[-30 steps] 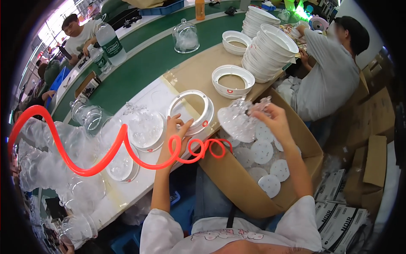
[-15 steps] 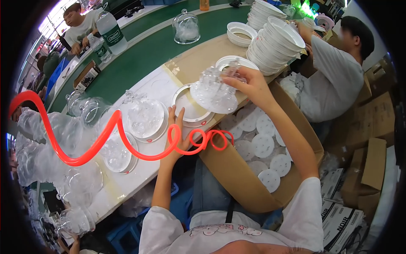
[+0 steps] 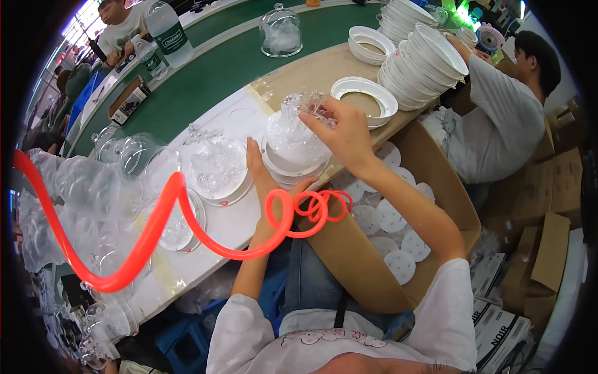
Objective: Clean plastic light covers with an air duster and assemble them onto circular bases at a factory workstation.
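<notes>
My right hand [image 3: 339, 131] pinches a clear, spiky plastic ornament [image 3: 298, 105] on a round white disc [image 3: 289, 140]. The disc sits tilted over a round white base ring [image 3: 293, 174] on the table. Beside that ring is my left hand [image 3: 266, 177], fingers stretched along its left side and thumb spread at its near edge. To the left stand two similar white rounds with clear ornaments, one farther [image 3: 218, 171] and one nearer [image 3: 180, 224], the latter partly hidden by a red coiled cord [image 3: 274, 240].
An open cardboard box [image 3: 349, 262] of white discs [image 3: 398, 267] stands against the table at my right. Stacked white rings [image 3: 420, 68] and a single ring [image 3: 367, 100] lie beyond. Clear domes [image 3: 134, 153] crowd the left; another dome [image 3: 280, 31] is on the green surface. A co-worker [image 3: 498, 118] sits at right.
My right hand has brought the ornament and disc left and down onto the base ring. My left thumb has swung out to the ring's near edge. The whole view has shifted slightly.
</notes>
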`<state>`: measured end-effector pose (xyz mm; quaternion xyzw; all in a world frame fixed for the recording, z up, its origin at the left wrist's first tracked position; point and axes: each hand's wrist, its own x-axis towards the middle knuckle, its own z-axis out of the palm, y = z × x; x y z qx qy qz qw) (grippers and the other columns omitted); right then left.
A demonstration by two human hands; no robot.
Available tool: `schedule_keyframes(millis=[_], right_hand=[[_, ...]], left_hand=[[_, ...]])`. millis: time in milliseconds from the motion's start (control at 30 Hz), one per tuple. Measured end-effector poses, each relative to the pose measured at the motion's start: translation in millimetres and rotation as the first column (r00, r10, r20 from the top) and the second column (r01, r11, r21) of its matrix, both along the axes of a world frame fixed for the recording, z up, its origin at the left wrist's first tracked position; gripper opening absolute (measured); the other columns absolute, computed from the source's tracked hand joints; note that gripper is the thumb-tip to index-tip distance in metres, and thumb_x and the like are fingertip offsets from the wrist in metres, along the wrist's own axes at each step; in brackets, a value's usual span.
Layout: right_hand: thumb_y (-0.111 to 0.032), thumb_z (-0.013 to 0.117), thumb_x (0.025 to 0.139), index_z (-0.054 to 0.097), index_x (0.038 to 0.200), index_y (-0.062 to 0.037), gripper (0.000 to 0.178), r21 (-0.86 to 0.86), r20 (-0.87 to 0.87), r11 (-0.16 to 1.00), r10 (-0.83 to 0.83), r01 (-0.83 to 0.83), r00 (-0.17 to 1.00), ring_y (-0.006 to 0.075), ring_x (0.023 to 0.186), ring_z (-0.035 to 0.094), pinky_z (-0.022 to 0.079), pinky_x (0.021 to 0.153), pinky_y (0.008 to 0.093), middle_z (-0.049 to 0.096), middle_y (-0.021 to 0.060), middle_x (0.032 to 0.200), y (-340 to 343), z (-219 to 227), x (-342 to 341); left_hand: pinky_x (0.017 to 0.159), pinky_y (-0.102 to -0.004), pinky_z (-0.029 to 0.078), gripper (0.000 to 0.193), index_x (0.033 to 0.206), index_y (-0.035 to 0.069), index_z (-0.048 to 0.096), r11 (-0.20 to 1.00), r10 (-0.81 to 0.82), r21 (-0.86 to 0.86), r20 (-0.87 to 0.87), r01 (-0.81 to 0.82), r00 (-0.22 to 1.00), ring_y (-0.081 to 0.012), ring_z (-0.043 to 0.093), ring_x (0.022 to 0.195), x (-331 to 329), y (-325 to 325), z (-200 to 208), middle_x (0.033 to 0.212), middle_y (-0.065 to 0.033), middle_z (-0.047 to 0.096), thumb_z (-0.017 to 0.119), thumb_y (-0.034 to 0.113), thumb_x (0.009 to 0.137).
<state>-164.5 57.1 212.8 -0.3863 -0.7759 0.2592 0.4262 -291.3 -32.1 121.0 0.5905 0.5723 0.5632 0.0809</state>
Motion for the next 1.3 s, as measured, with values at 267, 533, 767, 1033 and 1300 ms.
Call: schedule_keyframes(millis=[267, 533, 767, 1033, 1300], right_hand=[[-0.032, 0.065, 0.077, 0.056, 0.091, 0.0042, 0.040, -0.236, -0.165, 0.951, 0.161, -0.198, 0.973, 0.0220, 0.070, 0.064, 0.049, 0.063, 0.0312, 0.063, 0.0131, 0.082, -20, 33, -22], [-0.025, 0.065, 0.077, 0.054, 0.113, -0.0067, 0.042, 0.199, 0.241, 0.970, 0.089, -0.139, 0.967, 0.0142, 0.088, 0.060, 0.047, 0.074, 0.0258, 0.063, 0.0052, 0.096, 24, 68, 3], [-0.017, 0.065, 0.078, 0.056, 0.109, -0.0021, 0.035, -0.430, -0.057, 0.688, 0.625, -0.584, 0.779, 0.0118, 0.092, 0.057, 0.044, 0.086, 0.0274, 0.061, 0.0038, 0.099, 43, 55, 8], [-0.019, 0.064, 0.074, 0.063, 0.091, -0.0005, 0.025, -0.209, -0.064, 0.924, 0.313, -0.319, 0.948, 0.0089, 0.071, 0.058, 0.045, 0.065, 0.0236, 0.063, 0.0051, 0.077, 67, 20, 26], [-0.023, 0.062, 0.074, 0.061, 0.086, 0.0021, 0.028, -0.050, 0.067, 0.980, 0.194, -0.191, 0.979, 0.0281, 0.065, 0.060, 0.046, 0.062, 0.0340, 0.062, 0.0171, 0.075, 67, -14, -5]], left_hand=[[0.102, -0.0413, 0.031, 0.102, 0.137, 0.008, 0.009, 0.945, -0.277, 0.282, 0.430, 0.164, 0.859, -0.0306, 0.029, 0.126, -7, 29, 11, 0.139, -0.0167, 0.022, 0.075, 0.036, 0.065], [0.100, -0.0415, 0.035, 0.086, 0.138, 0.008, 0.023, 0.729, -0.483, 0.418, 0.875, 0.542, -0.026, -0.0296, 0.041, 0.120, -27, 38, 22, 0.131, -0.0157, 0.038, 0.058, 0.044, 0.068], [0.099, -0.0421, 0.036, 0.083, 0.137, 0.007, 0.028, 0.658, -0.395, 0.352, 0.914, 0.666, -0.094, -0.0298, 0.044, 0.117, -23, 32, 21, 0.130, -0.0162, 0.042, 0.055, 0.050, 0.071], [0.066, -0.0274, 0.050, 0.053, 0.124, -0.003, 0.039, 0.993, 0.103, -0.085, 0.283, -0.082, 0.953, -0.0218, 0.054, 0.096, -10, -13, 3, 0.108, -0.0154, 0.051, 0.065, 0.013, 0.080], [0.084, -0.0351, 0.044, 0.088, 0.130, -0.001, 0.031, 0.979, 0.155, -0.151, 0.138, -0.134, 0.978, -0.0267, 0.047, 0.108, -7, -21, -19, 0.118, -0.0175, 0.045, 0.081, 0.015, 0.059]])
